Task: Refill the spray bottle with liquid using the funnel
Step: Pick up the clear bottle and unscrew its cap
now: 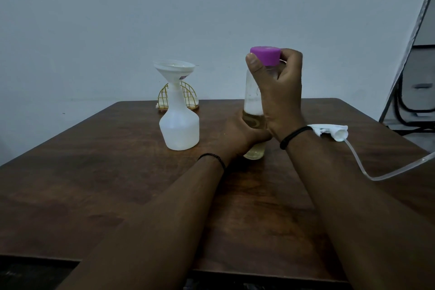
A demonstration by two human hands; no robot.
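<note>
A white spray bottle [179, 128] stands without its head on the brown table [94, 172], and a white funnel [174, 71] sits in its neck. To its right stands a clear bottle [253, 106] partly filled with pale yellowish liquid. My left hand [244, 135] grips its lower body. My right hand [276, 92] pinches its purple cap [265, 54] from the top. The spray head [334, 131] with its long clear tube [386, 173] lies on the table at the right, behind my right wrist.
A small gold wire holder [186, 96] stands at the table's far edge behind the spray bottle. A grey wall rises behind. A slanted metal frame and dark furniture [414, 82] stand at the far right, off the table.
</note>
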